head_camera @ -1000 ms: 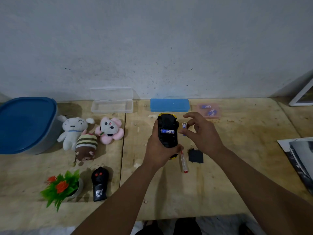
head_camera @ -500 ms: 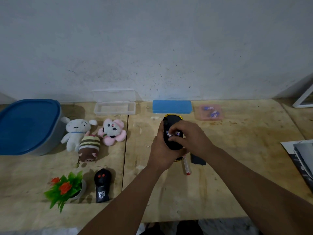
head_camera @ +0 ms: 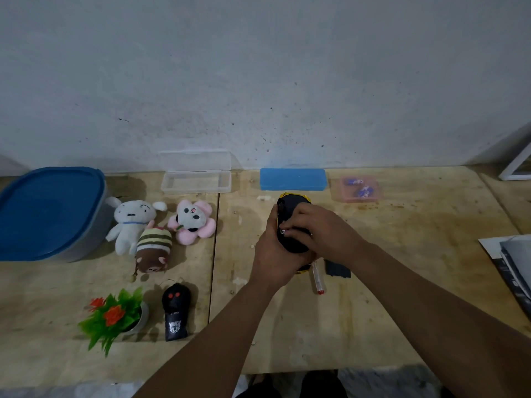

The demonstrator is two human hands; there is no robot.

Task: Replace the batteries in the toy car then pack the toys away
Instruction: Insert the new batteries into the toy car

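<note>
From the head view, your left hand has its fingers wrapped tight around the toy car, belly up above the middle of the bench, while your right hand curls over the black underside, fingers pressing a battery of which only a sliver shows. Just beside your hands on the bench lie a clear-handled screwdriver and a small black cover; off to the left sit three plush toys, the black remote and the blue-lidded tub.
</note>
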